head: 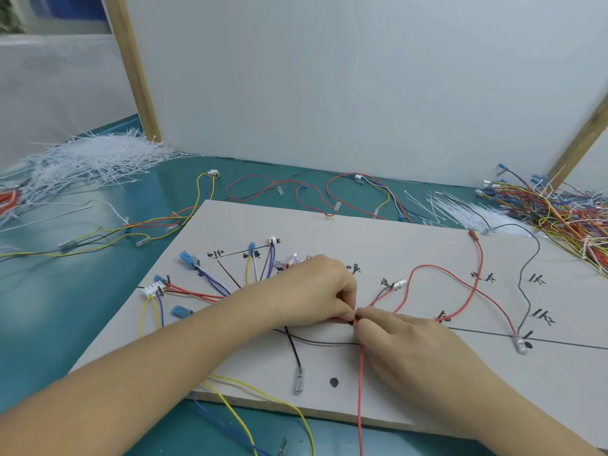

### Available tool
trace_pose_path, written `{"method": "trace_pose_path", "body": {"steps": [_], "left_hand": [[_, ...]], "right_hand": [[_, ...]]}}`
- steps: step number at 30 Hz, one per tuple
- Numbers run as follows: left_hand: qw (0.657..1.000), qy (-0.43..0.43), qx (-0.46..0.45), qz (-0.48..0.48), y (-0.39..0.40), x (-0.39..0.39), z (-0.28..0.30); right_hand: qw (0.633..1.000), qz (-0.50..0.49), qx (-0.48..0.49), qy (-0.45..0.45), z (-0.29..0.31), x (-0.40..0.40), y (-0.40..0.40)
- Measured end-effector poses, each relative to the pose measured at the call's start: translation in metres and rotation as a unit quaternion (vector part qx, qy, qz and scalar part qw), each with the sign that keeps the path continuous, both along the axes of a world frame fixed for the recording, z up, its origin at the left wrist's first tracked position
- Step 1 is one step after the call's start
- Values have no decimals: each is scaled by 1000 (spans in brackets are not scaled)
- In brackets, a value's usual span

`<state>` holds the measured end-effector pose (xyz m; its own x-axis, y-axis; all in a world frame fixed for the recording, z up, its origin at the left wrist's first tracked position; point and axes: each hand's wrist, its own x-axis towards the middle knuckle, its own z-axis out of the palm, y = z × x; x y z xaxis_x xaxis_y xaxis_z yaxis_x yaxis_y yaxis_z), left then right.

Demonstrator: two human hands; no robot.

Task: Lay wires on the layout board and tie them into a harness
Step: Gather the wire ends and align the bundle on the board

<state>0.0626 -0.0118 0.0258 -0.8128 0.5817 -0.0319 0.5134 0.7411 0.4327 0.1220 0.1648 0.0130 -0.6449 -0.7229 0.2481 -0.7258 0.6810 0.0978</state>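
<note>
Red wires (pixel 342 319) meet at the middle of the layout board (pixel 394 245), pinched between the left hand (pixel 316 287) and right hand (pixel 404 337). Light and springy, they likely need gripping close to the junction.

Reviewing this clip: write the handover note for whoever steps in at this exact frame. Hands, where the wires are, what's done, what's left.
Left hand: pinching the wire bundle at the board's middle.
Right hand: pinching the same spot from the other side.
Layout board: several wires already laid, fanning out to the marked ends at the left; a red wire runs off the near edge; a black wire leads to a clear terminal at the right.
Supplies: cable ties heaped far left, more far right beside the spare wires.
Done: wires laid. Left: no tie visible on the bundle, so tying remains.
</note>
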Motion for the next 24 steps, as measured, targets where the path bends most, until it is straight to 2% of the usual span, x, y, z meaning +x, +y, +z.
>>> {"method": "trace_pose_path", "body": {"steps": [4,8,11,14,16,18,24], "left_hand": [[1000,31,-6,3,2,5,-5],[998,44,26,24,3,11,-9],[996,73,43,42,2,17,-14],[991,105,62,55,1,23,-18],[989,107,72,69,1,25,-19],[988,108,76,77,2,24,-20],[979,175,81,66,2,29,-25]], "right_hand": [[980,-24,-121,-157,4,-2,13],[974,13,-162,-159,5,-3,19],[954,40,-197,-221,5,-3,22],[898,104,-304,-300,12,-1,26],[866,116,-371,-314,14,0,32],[832,95,-434,-333,10,0,39],[675,43,-585,-448,7,9,43]]}}
